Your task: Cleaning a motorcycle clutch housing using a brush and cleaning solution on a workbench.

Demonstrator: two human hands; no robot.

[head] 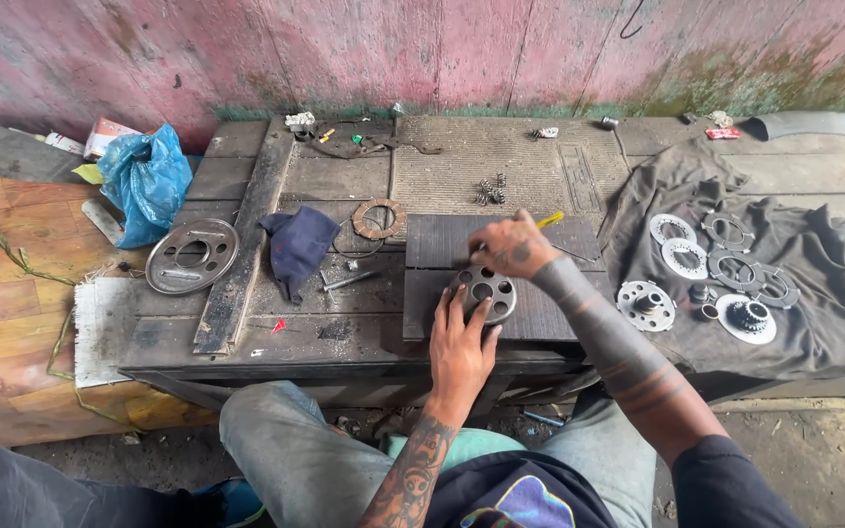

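A round grey metal hub with several holes (486, 286) lies on a dark wooden board (559, 313) at the front of the low bench. My left hand (460, 347) rests flat against its near side, fingers spread on it. Just beyond the hub, my right hand (511, 244) is closed around a tool with a yellow handle (551, 220) whose tip points down at the hub's far edge.
Several metal rings and gear parts (726, 269) lie on a grey cloth (833, 293) to the right. Left of the board are a dark blue rag (297, 244), a friction ring (378, 218), a round metal plate (193, 255) and a blue plastic bag (147, 181). Small springs (489, 189) lie farther back.
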